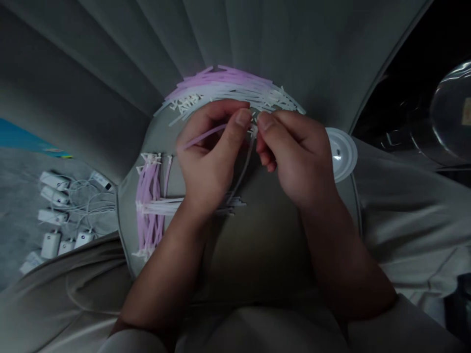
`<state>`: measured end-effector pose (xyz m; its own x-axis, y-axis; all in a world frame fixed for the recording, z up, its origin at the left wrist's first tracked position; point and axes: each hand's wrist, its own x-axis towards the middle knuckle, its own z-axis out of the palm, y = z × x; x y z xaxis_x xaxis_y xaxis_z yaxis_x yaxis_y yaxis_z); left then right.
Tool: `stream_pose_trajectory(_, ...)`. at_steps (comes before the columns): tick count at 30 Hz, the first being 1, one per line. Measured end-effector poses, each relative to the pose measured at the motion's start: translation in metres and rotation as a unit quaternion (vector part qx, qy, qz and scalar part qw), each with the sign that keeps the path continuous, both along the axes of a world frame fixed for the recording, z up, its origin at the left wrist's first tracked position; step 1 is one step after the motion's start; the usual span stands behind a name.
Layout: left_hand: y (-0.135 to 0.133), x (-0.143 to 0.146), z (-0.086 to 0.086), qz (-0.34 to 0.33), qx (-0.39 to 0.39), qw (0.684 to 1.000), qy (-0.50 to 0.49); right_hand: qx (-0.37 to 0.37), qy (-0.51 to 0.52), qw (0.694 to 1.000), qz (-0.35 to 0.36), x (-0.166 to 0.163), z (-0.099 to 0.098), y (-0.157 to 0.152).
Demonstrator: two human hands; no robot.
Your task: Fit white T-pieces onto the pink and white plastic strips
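Note:
My left hand (206, 166) is closed in a pinch on a purple cable tie (206, 135), whose tail runs back across the hand. Close beside it, the thumb and fingers of my right hand (303, 154) pinch a white cable tie (243, 171) near its head; its tail hangs down between the hands. The fingertips nearly meet, and they partly hide where the two ties come together. Left of my hands lies a bundle of purple cable ties (147, 184), crossed by white cable ties (171, 206) pointing right. A single purple tie (167, 176) lies alongside.
Beyond my hands, loose purple ties (228, 76) and white ties (228, 92) are heaped on the grey padded seat (265, 255), against its backrest (206, 29). A white round dish (346, 154) sits at the right edge. White plugs with cables (55, 181) lie lower left.

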<state>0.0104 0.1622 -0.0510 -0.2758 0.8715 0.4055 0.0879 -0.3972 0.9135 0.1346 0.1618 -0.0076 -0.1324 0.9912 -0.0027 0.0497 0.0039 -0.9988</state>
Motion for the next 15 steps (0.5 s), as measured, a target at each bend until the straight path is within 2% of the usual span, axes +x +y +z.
stream_pose_trajectory(7, 0.005, -0.003, 0.0, -0.025, -0.033, 0.999, -0.028, 0.009, 0.074, 0.997, 0.003, 0.002, -0.001, 0.004)
stream_pose_trajectory(11, 0.007, -0.002, 0.0, -0.021, -0.042, 0.999, 0.023, -0.014, 0.071, 0.997, 0.037, -0.007, -0.013, 0.006)
stream_pose_trajectory(15, 0.009, -0.001, 0.001, -0.025, -0.077, 0.997, 0.014, -0.003, 0.115, 0.993, 0.038, -0.024, -0.026, 0.002)
